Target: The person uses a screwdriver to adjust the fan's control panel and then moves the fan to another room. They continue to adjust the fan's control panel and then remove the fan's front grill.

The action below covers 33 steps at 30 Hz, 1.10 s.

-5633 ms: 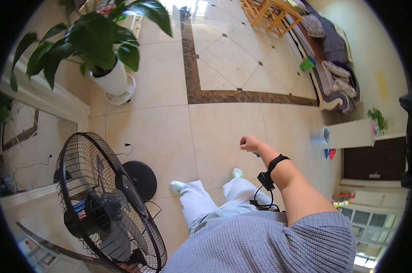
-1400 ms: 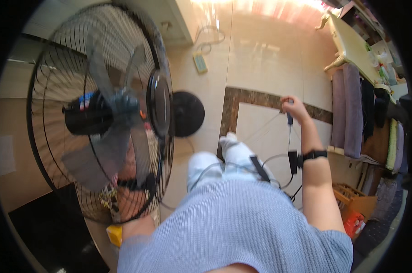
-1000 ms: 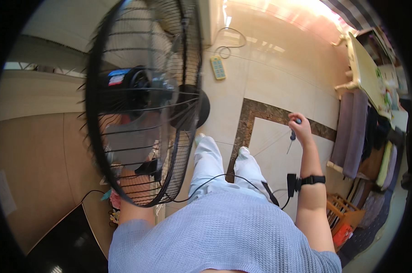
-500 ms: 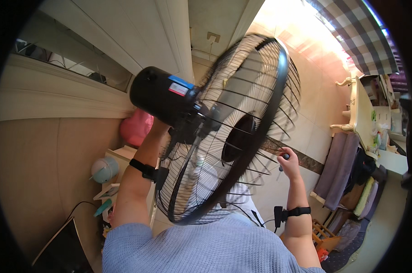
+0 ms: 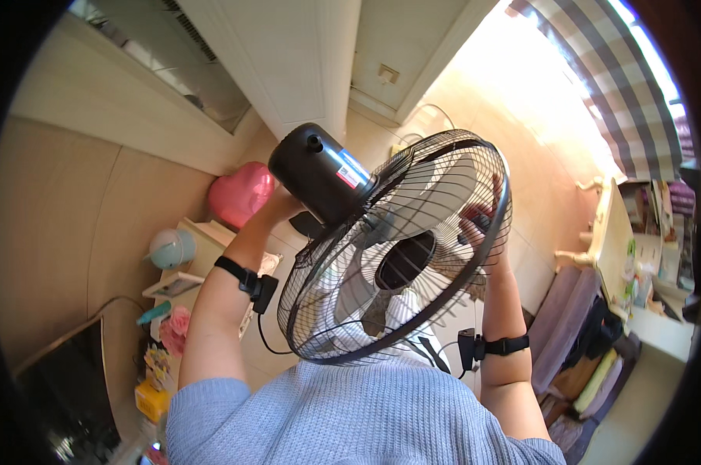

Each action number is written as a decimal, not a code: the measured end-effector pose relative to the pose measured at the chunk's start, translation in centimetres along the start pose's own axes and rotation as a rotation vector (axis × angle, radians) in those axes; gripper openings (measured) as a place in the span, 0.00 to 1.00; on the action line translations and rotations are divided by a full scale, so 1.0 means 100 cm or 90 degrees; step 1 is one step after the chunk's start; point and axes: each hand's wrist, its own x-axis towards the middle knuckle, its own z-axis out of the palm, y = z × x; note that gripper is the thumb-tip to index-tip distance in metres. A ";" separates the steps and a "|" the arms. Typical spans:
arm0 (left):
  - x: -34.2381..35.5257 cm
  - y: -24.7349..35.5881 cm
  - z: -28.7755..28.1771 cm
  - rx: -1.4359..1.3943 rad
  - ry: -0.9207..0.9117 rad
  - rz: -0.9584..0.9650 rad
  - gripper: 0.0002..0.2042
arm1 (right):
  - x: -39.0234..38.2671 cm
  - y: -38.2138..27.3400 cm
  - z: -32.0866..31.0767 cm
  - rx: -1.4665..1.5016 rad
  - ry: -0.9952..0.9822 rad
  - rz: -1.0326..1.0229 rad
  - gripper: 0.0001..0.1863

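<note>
An electric fan head (image 5: pixel 403 263) with a black wire cage, grey blades and a dark round centre is held up tilted in front of my body. Its black motor housing (image 5: pixel 313 167), with a blue-and-white label, points to the upper left. My left hand (image 5: pixel 287 203) grips the fan behind this housing, its fingers hidden. Past the right side of the cage, and partly seen through the wires, is my right hand (image 5: pixel 491 223). Its fingers are closed around a small black part (image 5: pixel 474 222), whose exact kind the wires obscure. Straps with small black devices circle both forearms.
A pink heart-shaped balloon (image 5: pixel 242 194) lies left of the fan, near a low white shelf unit (image 5: pixel 211 232). A white door (image 5: pixel 281 54) stands behind. To the right are a cream-coloured table (image 5: pixel 610 232) and a grey cushioned seat (image 5: pixel 563 322). A checked curtain (image 5: pixel 606 62) hangs far right.
The fan has shifted down and its face has turned more into view. My right hand has moved up from below right of the cage to behind its right edge, carrying the black part.
</note>
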 end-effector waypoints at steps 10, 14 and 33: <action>-0.470 0.025 0.285 -0.348 0.486 -0.948 0.08 | 0.015 0.037 -0.053 -0.036 -0.258 -0.038 0.41; -0.554 0.109 0.535 -0.641 0.513 -1.096 0.08 | 0.011 0.066 -0.100 -0.110 -0.325 0.095 0.39; -0.569 0.211 0.726 -0.757 1.066 -0.770 0.06 | -0.101 0.134 -0.073 -0.665 -0.753 -0.064 0.31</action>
